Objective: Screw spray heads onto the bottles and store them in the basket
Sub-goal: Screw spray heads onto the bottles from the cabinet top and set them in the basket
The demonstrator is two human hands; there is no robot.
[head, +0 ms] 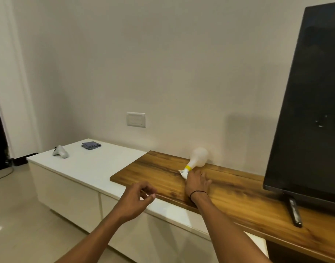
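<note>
Just beyond the right hand [198,182] — touching it — lies the spray bottle [198,160].

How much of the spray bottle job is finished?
One bottle lies on its side on the wooden shelf with a spray head already on its neck. The right hand is at that head; whether it grips it is hidden. The left hand hangs loosely curled, holding nothing. Storing is left: no basket shows here.

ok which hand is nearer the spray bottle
Right. The right hand is at the head of the spray bottle, which lies on its side; the left hand hangs apart, nearer the shelf's front edge.
</note>
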